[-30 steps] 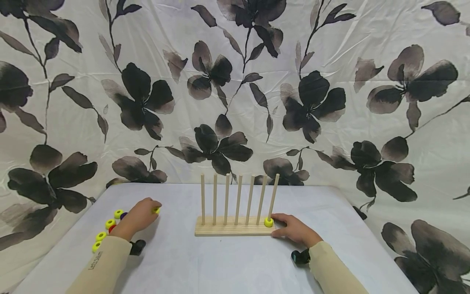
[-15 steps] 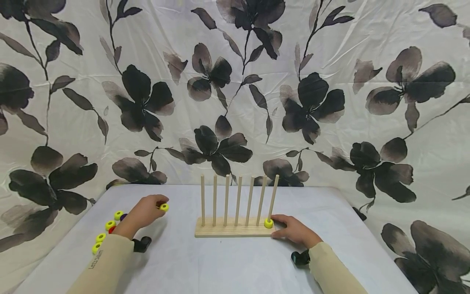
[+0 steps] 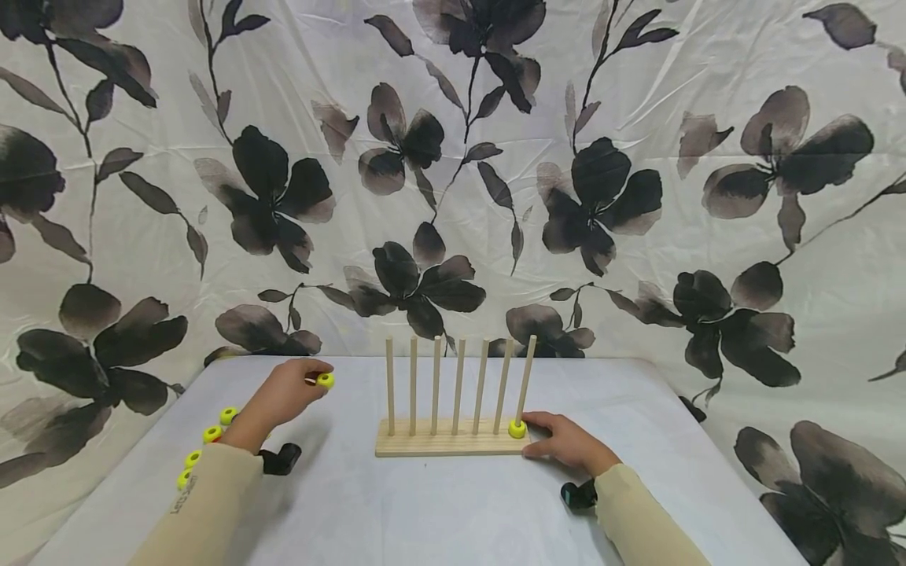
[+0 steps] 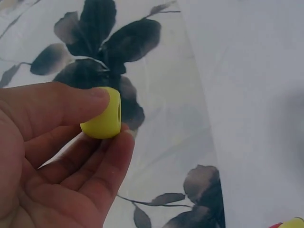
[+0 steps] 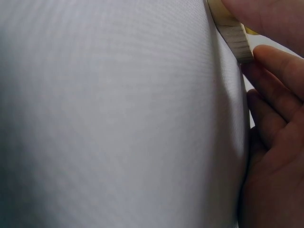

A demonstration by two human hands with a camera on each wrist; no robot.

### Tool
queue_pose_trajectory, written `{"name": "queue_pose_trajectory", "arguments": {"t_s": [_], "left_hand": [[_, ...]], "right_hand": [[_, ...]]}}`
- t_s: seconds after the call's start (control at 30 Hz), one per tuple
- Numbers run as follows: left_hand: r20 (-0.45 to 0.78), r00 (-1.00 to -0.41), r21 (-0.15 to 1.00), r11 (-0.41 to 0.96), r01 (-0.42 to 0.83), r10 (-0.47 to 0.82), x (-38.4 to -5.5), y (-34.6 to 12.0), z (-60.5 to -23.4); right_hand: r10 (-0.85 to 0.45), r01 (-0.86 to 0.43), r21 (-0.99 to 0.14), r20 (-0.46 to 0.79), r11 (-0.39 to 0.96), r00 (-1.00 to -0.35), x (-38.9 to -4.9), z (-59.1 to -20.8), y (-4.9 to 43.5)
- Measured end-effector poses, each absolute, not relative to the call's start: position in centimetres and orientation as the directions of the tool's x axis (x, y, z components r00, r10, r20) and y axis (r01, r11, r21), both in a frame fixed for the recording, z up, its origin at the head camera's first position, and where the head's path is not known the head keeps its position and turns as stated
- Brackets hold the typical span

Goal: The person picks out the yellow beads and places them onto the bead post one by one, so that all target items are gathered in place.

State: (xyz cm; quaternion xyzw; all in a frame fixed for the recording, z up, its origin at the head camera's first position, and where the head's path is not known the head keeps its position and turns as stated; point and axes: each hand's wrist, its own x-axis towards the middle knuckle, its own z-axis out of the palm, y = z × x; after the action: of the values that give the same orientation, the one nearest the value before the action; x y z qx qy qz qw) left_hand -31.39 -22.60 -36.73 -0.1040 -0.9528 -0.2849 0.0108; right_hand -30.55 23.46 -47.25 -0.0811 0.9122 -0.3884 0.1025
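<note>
Above the table on the left, my left hand (image 3: pixel 286 391) pinches a yellow bead (image 3: pixel 325 380) between thumb and fingertips. The left wrist view shows this bead (image 4: pixel 110 118) as rounded, with its hole facing sideways. A wooden peg stand (image 3: pixel 446 444) has several upright pegs in one row. On its rightmost peg a yellow bead (image 3: pixel 517 429) sits at the bottom. My right hand (image 3: pixel 566 442) grips the stand's right end, thumb at the front and fingers behind. In the right wrist view, the end of the base (image 5: pixel 235 40) lies between thumb and fingers.
Several loose beads lie in a rough line at the left of the white table (image 3: pixel 439 519), among them a yellow bead (image 3: pixel 212 433). My left forearm partly covers them. A floral cloth (image 3: pixel 439 196) hangs behind the table.
My left hand has lifted the yellow bead and carried it to the right, away from the loose beads. The right hand and the stand have stayed in place.
</note>
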Motion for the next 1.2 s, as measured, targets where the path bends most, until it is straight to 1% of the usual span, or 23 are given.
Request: {"name": "queue_pose_trajectory", "arguments": {"t_s": [0.33,0.5,0.73,0.87,1.2], "left_hand": [[0.090,-0.985,0.594,0.786,0.173,0.149,-31.0,-21.5,-34.4],[0.115,-0.984,0.606,0.776,0.176,0.133,-30.9,-21.0,-33.1],[0.142,-0.983,0.615,0.767,0.183,0.120,-30.6,-20.3,-31.4],[0.148,-0.981,0.616,0.764,0.191,0.126,-30.5,-20.0,-30.7],[0.206,-0.963,0.610,0.746,0.267,0.177,-30.7,-18.5,-28.5]], "right_hand": [[-0.231,-0.075,-0.721,-0.121,0.689,-0.965,-30.8,-47.6,23.7],[-0.241,-0.082,-0.716,-0.122,0.693,-0.963,-30.7,-47.7,23.7],[-0.221,-0.068,-0.720,-0.121,0.691,-0.968,-30.8,-47.7,23.6],[-0.226,-0.067,-0.719,-0.127,0.692,-0.966,-30.8,-47.7,23.6],[-0.226,-0.070,-0.715,-0.125,0.696,-0.966,-30.8,-47.5,23.5]]}}
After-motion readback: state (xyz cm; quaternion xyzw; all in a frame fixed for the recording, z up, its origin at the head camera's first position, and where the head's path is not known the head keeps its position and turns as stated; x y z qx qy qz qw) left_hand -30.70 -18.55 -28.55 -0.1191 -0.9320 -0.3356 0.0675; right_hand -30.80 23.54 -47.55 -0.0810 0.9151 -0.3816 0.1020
